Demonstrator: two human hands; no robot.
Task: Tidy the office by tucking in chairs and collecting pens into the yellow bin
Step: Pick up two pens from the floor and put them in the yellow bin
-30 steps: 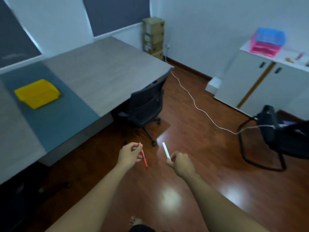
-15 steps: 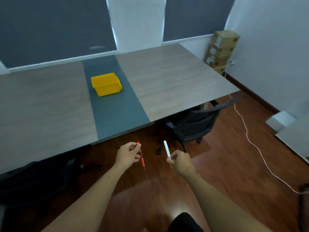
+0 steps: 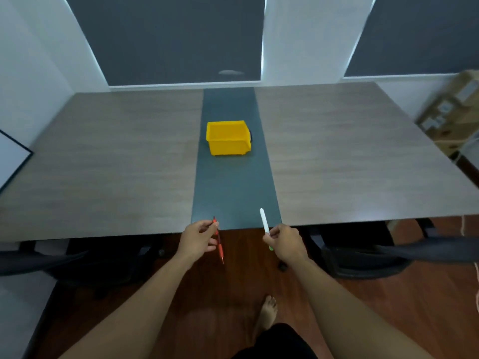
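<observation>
The yellow bin (image 3: pixel 228 138) stands on the dark grey centre strip of the long table (image 3: pixel 108 161), straight ahead. My left hand (image 3: pixel 198 239) pinches a red pen (image 3: pixel 219 242) that hangs tip down just before the table's near edge. My right hand (image 3: pixel 283 242) grips a white pen (image 3: pixel 265 224) with a green end, its white end pointing up over the strip's near edge. Both hands are well short of the bin. One black chair (image 3: pixel 98 257) sits tucked under the table at left, another black chair (image 3: pixel 363 255) at right.
Stacked cardboard boxes (image 3: pixel 451 110) stand against the wall at the far right. A white board (image 3: pixel 10 161) leans at the far left. Dark blinds cover the windows behind the table. My bare foot (image 3: pixel 268 313) is on the wooden floor.
My view has swung left and closer, so the bin and the table's centre strip now lie directly ahead. Both hands keep the same grip on their pens.
</observation>
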